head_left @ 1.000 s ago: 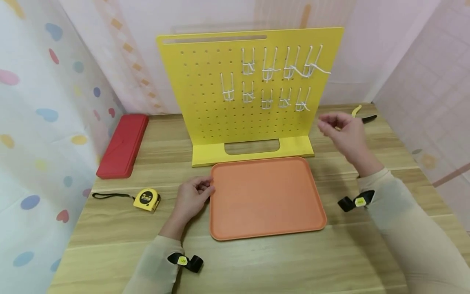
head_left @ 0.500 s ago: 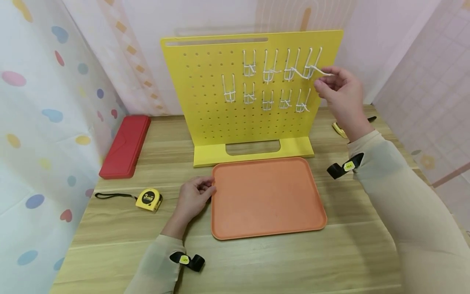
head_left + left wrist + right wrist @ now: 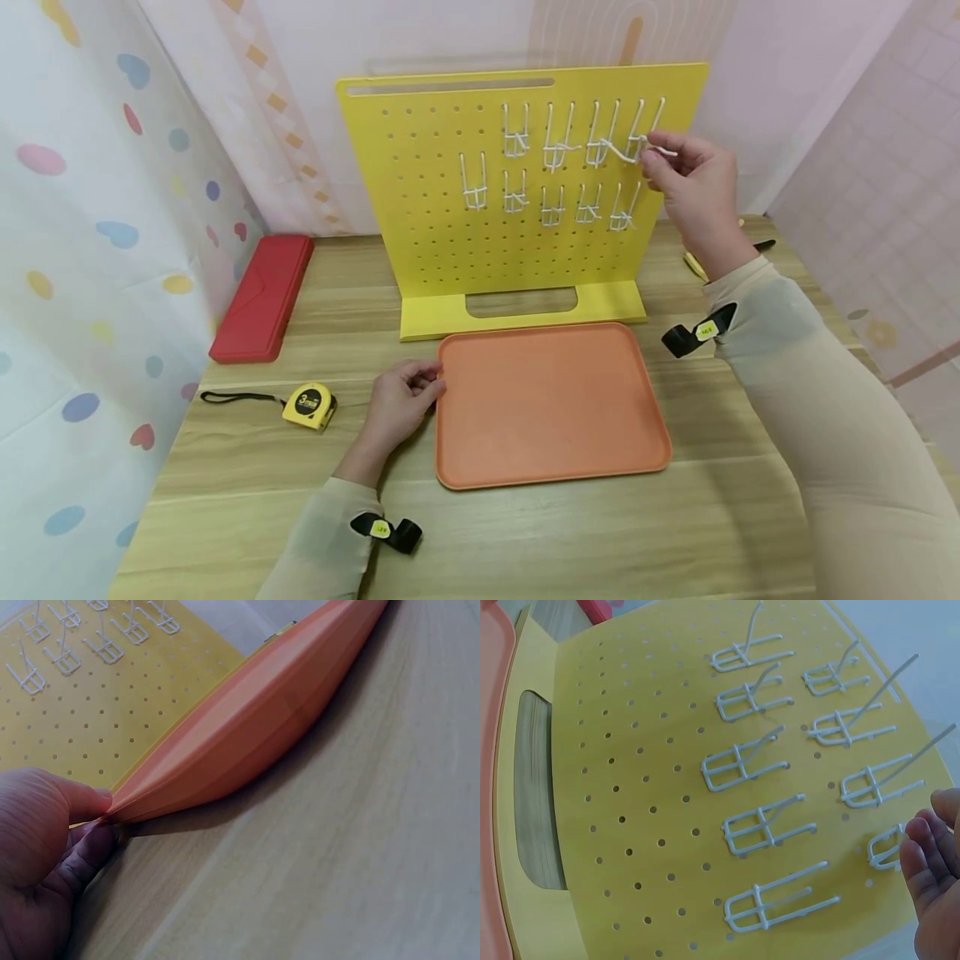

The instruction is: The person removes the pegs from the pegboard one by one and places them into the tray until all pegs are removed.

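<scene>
Looks toward a pale pink backdrop [image 3: 450, 33] at twelve o'clock, white cloth [image 3: 75, 325] printed with coloured spots and hearts at ten, and a grid-patterned hanging [image 3: 840, 150] at two. Has a wood-grain tabletop [image 3: 570, 537] below, streaked in lighter and darker bands. Has a yellow pegboard [image 3: 442, 229] standing upright at twelve o'clock, and just in front of its base an orange tray [image 3: 555, 408] lying mid-table. Has a red case [image 3: 262, 296] at ten o'clock from the tray. Pinches the tray's nine-o'clock rim with the left hand [image 3: 397, 404]. Pinches a white hook [image 3: 636, 137] at two o'clock on the board with the right hand [image 3: 701, 187], thumb against fingers. Has a yellow-and-black tool [image 3: 694, 266] at two o'clock, partly hidden by the forearm, and a corded yellow tape measure [image 3: 309, 405] at nine. Has eight more hooks [image 3: 515, 202] on the board, in two rows.
</scene>
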A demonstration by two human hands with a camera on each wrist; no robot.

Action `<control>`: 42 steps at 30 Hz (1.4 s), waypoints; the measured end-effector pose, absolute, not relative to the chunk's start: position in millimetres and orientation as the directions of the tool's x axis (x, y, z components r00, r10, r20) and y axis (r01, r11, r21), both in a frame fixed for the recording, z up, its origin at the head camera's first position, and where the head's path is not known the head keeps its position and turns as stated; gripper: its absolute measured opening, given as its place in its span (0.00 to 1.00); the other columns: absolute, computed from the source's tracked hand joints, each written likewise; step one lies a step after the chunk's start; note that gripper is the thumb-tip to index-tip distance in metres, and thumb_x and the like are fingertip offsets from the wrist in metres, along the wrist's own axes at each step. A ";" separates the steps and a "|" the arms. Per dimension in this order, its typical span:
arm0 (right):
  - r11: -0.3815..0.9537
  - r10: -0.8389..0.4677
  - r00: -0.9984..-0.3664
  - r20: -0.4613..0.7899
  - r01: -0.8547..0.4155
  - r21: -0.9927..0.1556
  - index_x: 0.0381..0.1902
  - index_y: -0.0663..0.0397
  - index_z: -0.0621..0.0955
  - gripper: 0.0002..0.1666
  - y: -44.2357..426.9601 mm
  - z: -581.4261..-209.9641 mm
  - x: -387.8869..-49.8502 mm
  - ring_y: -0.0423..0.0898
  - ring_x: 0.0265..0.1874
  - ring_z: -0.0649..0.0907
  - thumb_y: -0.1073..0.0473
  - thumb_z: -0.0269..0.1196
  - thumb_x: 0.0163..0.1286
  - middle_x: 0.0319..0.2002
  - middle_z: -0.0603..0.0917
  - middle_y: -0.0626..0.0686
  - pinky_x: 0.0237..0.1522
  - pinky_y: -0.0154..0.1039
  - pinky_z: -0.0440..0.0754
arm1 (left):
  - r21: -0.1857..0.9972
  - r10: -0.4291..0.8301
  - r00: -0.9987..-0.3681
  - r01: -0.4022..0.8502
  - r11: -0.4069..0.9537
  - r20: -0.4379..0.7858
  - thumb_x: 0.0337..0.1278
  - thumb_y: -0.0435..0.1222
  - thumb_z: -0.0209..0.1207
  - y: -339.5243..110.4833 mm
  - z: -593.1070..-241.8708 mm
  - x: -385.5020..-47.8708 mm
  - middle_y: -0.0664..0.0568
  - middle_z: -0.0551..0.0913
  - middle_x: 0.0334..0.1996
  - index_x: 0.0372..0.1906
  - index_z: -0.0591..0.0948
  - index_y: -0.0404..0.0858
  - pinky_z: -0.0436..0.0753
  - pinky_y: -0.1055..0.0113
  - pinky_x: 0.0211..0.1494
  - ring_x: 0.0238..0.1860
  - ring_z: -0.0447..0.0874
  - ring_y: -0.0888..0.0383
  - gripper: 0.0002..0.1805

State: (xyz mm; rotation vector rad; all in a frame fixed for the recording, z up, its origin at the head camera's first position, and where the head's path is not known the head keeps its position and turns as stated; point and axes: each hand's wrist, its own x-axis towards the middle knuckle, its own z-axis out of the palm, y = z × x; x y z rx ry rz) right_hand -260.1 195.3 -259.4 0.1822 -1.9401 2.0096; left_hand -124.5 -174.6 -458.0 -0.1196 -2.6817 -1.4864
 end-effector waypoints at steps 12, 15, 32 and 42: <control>-0.076 0.186 -0.917 0.353 -0.372 -0.925 0.46 0.66 0.84 0.16 197.2 -260.3 -261.3 0.44 0.31 0.84 0.67 0.68 0.59 0.36 0.88 0.54 0.38 0.29 0.80 | 0.839 0.025 -0.995 0.094 0.535 0.095 0.55 0.33 0.66 -174.2 -461.1 -123.0 0.50 0.83 0.34 0.45 0.85 0.37 0.80 0.72 0.33 0.33 0.80 0.58 0.12; -0.095 0.185 -0.916 0.357 -0.378 -0.921 0.46 0.68 0.84 0.17 198.1 -258.0 -258.5 0.45 0.32 0.84 0.67 0.68 0.59 0.37 0.88 0.55 0.40 0.29 0.81 | 0.840 0.024 -0.996 0.086 0.536 0.087 0.55 0.33 0.66 -174.0 -461.0 -122.6 0.50 0.83 0.34 0.45 0.85 0.37 0.81 0.71 0.34 0.33 0.80 0.58 0.12; 0.256 0.098 -0.851 0.515 -0.479 -0.840 0.40 0.65 0.86 0.10 208.4 -260.2 -214.5 0.39 0.32 0.82 0.66 0.67 0.62 0.38 0.86 0.46 0.37 0.26 0.78 | 0.825 0.027 -0.995 0.095 0.557 0.096 0.55 0.33 0.66 -174.4 -459.6 -123.3 0.50 0.83 0.34 0.45 0.85 0.37 0.80 0.70 0.34 0.33 0.80 0.58 0.12; 0.454 -0.232 -0.790 0.568 -0.604 -0.655 0.39 0.62 0.87 0.09 185.9 -306.7 -175.9 0.33 0.30 0.82 0.71 0.67 0.60 0.37 0.87 0.54 0.29 0.23 0.77 | 0.832 0.034 -0.995 0.101 0.545 0.098 0.55 0.33 0.66 -175.3 -459.7 -124.1 0.49 0.83 0.34 0.44 0.85 0.36 0.80 0.71 0.33 0.33 0.80 0.57 0.11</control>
